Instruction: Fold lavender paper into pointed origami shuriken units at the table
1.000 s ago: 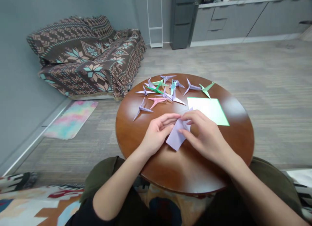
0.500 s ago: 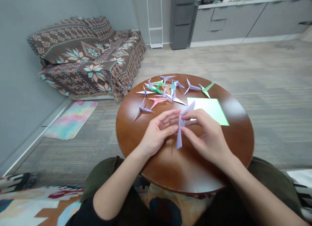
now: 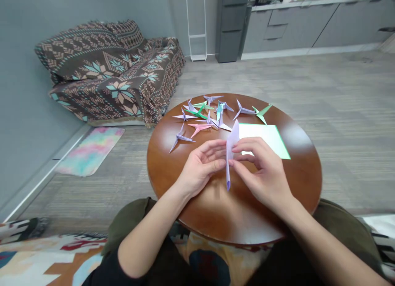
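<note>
A folded sheet of purple origami paper (image 3: 233,140) stands on edge above the table, pinched between my two hands. From the left side, my left hand (image 3: 206,164) presses it with thumb and fingertips. My right hand (image 3: 261,164) grips its right face, thumb low and fingers higher up. Beyond the hands, several folded paper cranes lie in a group, among them a pink crane (image 3: 200,127), a dark green crane (image 3: 197,111) and a purple crane (image 3: 180,138). Behind my right hand lies a stack of white-faced square paper with a green edge (image 3: 268,138).
The round brown table (image 3: 173,170) stands between my knees. To the right of the group lie another purple crane (image 3: 243,110) and a light green crane (image 3: 262,113). A sofa with a patterned cover (image 3: 117,76) stands at the back left, near a pastel mat (image 3: 92,150).
The purple paper has turned more upright, its upper end moving left and its flat face showing more. Both hands keep nearly the same place.
</note>
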{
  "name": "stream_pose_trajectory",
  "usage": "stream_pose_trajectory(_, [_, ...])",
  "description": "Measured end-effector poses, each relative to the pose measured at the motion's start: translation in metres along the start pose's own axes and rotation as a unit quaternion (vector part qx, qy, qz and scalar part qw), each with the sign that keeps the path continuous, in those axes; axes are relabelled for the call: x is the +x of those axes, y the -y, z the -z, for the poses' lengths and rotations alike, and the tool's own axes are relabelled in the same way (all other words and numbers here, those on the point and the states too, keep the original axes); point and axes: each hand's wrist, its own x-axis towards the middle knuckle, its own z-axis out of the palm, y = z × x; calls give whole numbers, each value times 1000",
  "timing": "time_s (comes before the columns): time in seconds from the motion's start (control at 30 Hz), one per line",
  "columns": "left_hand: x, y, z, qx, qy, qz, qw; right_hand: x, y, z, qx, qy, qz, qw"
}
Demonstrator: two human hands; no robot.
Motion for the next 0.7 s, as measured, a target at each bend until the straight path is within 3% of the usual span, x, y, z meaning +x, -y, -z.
stream_pose_trajectory(0.13, [1,2,1,-12,-6,24,1000,-2,-1,-4,49,-30,-25,998])
stream_pose_trajectory(0.43, [1,1,-1,-25,-57,22,998,-3,0,-6,65,-14,-20,998])
stream_pose_trajectory(0.7, [3,-1,3,-21,-67,-4,998,1,-8,-1,207,-27,-139,968])
